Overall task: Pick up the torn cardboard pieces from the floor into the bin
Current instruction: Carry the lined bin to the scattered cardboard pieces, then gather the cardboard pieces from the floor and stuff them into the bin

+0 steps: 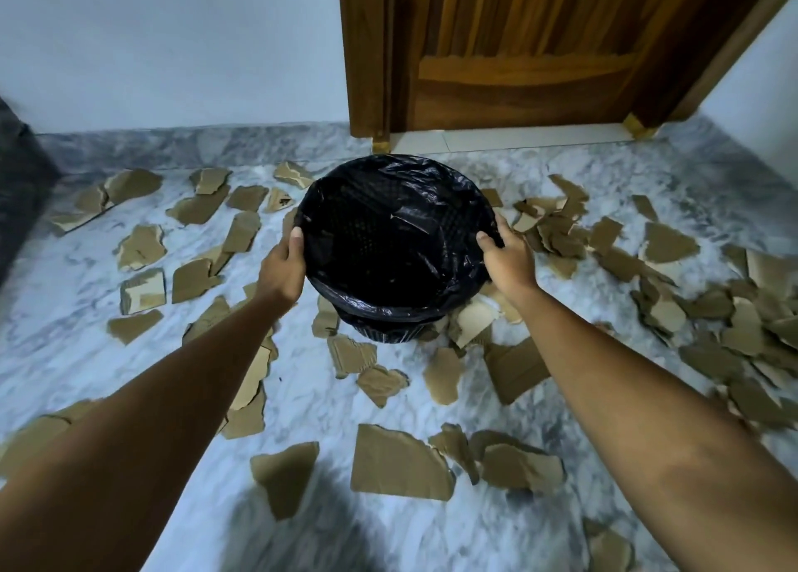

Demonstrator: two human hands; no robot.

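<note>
Both hands hold the bin by its liner-wrapped rim, left hand and right hand each curled in a grip; torn cardboard pieces lie scattered over the marble floor, likely light, stiff, easiest pinched by an edge

The floor was shiny stone, white with grey swirls. At twelve o'clock stood a brown wooden door in a wooden frame, with small gold caps at its feet. A plain pale wall ran off toward ten o'clock. Something dark and grey sat at nine o'clock. The light was soft and bluish.
</note>
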